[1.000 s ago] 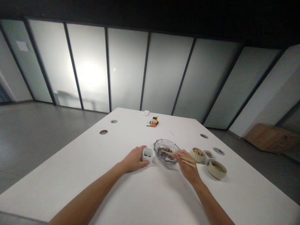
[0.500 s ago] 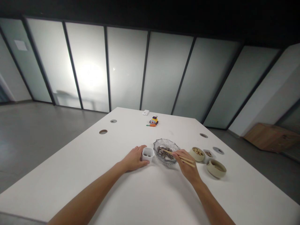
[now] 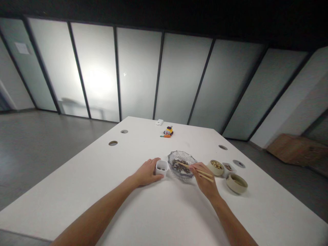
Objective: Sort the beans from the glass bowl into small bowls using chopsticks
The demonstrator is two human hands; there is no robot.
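My left hand (image 3: 148, 172) is wrapped round a small white square cup (image 3: 162, 173) with a few dark bits at its bottom. In my right hand (image 3: 205, 181) is a pair of wooden chopsticks (image 3: 206, 175), their tips reaching into a scalloped glass bowl (image 3: 182, 176) just right of the cup. Many small dark seeds or beans (image 3: 180, 166) cover the bowl's bottom. Whether the chopstick tips pinch one of them is too small to tell.
Right of my right hand stand a cream bowl of pale nuts (image 3: 216, 168), a white dish (image 3: 229, 169) and another cream bowl (image 3: 236, 184). Farther back lie a toy carrot (image 3: 166, 136), a yellow toy vehicle (image 3: 168, 131) and a white box (image 3: 159, 122). Round holes pierce the white table (image 3: 123, 212).
Almost nothing differs. Both hands keep their places, and the chopsticks stay over the glass bowl with at most a slight shift at the tips.
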